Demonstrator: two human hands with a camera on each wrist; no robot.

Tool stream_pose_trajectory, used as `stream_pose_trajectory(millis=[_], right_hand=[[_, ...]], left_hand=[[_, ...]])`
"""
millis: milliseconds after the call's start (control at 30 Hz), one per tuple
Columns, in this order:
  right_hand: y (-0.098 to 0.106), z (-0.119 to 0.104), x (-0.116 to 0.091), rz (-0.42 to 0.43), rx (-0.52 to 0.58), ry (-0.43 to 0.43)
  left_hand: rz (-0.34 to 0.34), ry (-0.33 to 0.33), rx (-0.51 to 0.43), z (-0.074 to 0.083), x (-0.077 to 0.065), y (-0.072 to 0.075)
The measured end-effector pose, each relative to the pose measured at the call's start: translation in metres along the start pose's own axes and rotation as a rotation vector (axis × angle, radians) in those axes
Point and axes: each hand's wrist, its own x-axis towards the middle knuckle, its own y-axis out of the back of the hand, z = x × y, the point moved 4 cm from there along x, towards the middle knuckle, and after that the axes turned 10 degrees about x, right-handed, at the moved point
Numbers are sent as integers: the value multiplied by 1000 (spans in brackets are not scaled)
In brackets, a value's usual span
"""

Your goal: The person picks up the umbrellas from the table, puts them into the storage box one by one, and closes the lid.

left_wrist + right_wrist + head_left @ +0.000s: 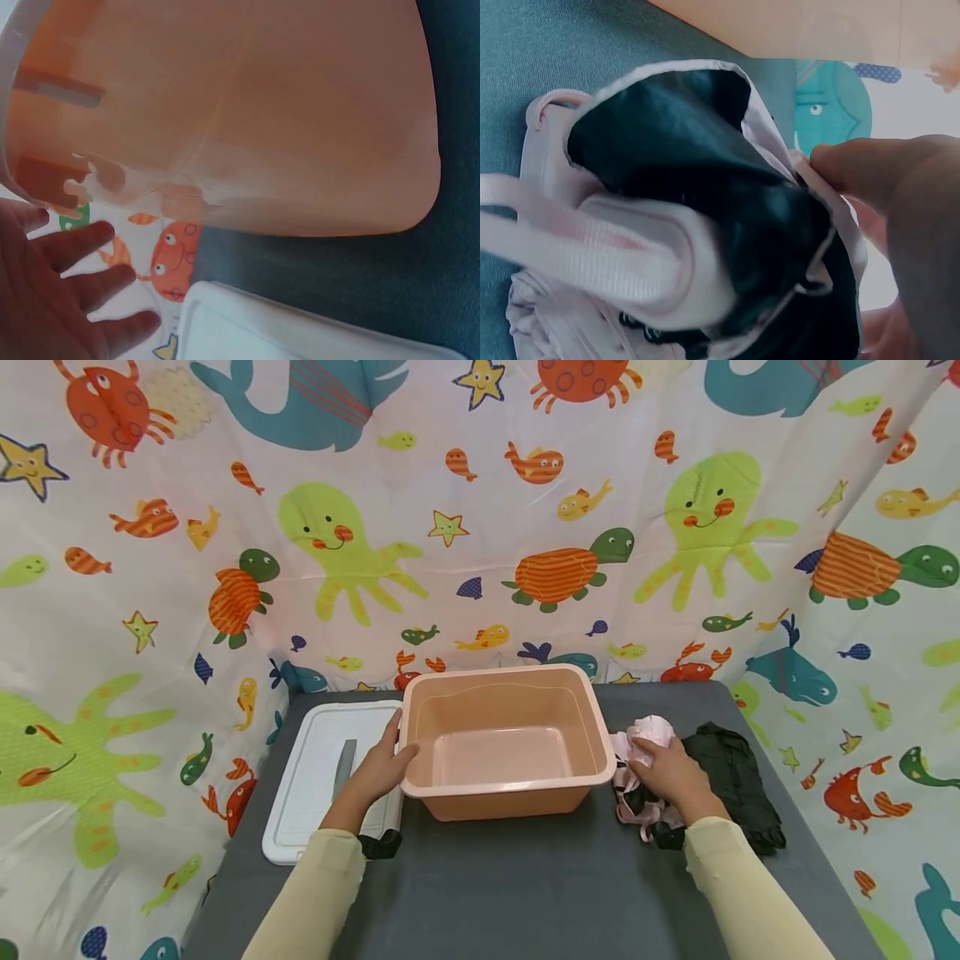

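A peach plastic basin [510,790] stands at the far middle of the table. My left hand [378,772] is at its left rim, thumb toward the inside; the left wrist view shows the fingers [97,240] straight and spread beside the basin wall [315,135]. To the basin's right lies a crumpled pale pink bag [651,728] with straps. My right hand [675,777] grips its upper edge between thumb and fingers. In the right wrist view, the bag's mouth gapes, showing a dark shiny lining [667,135], and a pink webbing strap [592,255] lies across it.
Left of the basin is a white rectangular lid or board [311,768] with a grey strip [344,768] on it. A folded black cloth item [738,785] lies right of the bag. Grey table [525,893]; a sea-animal patterned curtain [480,635] hangs behind and at the sides.
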Motion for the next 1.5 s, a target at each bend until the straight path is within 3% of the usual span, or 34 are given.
stream_pose_trajectory(millis=[267, 433, 600, 967, 1300, 1500], right_hand=[[-4, 0, 5, 10, 43, -38], [-6, -2, 8, 14, 45, -45], [-8, -4, 9, 25, 49, -55], [0, 0, 6, 82, 74, 37], [27, -13, -10, 117, 108, 128], [45, -27, -18, 125, 110, 128]], left_hand=[[-22, -39, -185, -3, 8, -3], [-56, -26, -231, -6, 13, -5], [-67, -40, -250, -4, 14, -8], [-72, -59, -254, 0, 9, -9], [-65, -47, -229, -1, 7, -9], [-53, -53, -231, 0, 7, -11]])
